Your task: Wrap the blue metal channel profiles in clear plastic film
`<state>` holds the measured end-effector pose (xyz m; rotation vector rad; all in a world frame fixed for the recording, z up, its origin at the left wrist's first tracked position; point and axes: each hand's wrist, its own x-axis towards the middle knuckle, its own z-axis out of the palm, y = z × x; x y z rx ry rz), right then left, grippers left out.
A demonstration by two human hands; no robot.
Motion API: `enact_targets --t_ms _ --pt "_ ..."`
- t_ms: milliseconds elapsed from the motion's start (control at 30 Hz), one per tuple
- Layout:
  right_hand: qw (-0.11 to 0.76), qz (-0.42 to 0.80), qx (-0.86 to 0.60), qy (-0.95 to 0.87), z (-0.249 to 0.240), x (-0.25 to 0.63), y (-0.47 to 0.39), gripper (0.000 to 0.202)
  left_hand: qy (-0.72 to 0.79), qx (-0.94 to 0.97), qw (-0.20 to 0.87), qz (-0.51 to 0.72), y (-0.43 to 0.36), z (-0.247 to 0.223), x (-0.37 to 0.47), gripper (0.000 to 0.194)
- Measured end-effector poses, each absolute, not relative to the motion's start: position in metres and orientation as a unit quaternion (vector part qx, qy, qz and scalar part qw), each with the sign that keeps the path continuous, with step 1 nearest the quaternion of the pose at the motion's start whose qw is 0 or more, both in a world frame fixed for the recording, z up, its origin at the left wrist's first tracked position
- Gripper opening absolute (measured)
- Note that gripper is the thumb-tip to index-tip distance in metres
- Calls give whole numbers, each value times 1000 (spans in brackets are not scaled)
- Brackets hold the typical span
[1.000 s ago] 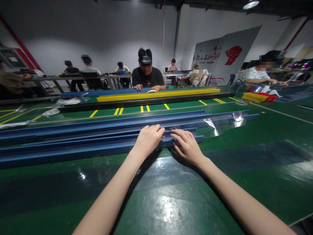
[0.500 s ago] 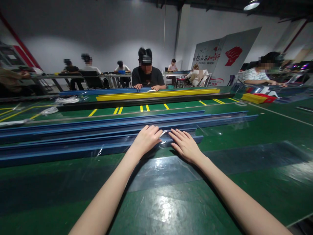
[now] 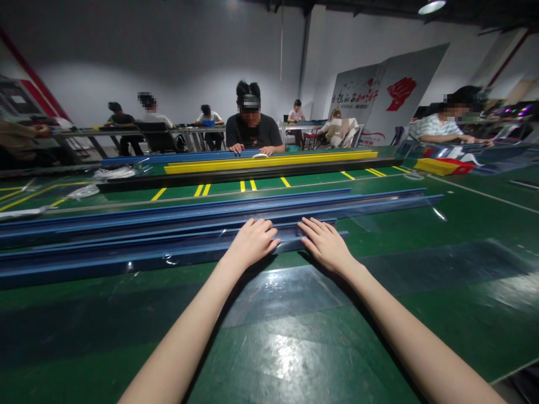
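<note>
Several long blue channel strips (image 3: 126, 264) lie across the green table (image 3: 269, 365). My left hand (image 3: 254, 241) rests on the nearest strip, its fingers curled together over it; the film or strip beneath the fingertips is hard to make out. A short way to the right, my right hand (image 3: 323, 242) lies over the same strip near its right end, with fingers spread. Between the two hands a stretch of the blue strip shows. Clear plastic film (image 3: 286, 286) lies flat just in front of the hands.
Beyond the blue strips lie a yellow strip (image 3: 269, 161) and a black strip (image 3: 236, 178). A person (image 3: 252, 132) works across the table. Yellow and red trays (image 3: 440, 166) stand at the back right, near another person (image 3: 442, 129). Clear bags (image 3: 85, 191) lie at the left.
My right hand has moved slightly right, widening the gap between my hands. The pale curved piece seen between the fingertips no longer shows there.
</note>
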<state>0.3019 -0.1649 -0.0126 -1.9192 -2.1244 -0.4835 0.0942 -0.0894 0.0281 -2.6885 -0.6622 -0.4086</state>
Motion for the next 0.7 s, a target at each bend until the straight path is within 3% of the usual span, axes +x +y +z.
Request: enact_targets --t_ms 700 --pt "144 -207 -748 -614 -5 340 -168 41 -369 -915 91 -138 -91 24 94 34"
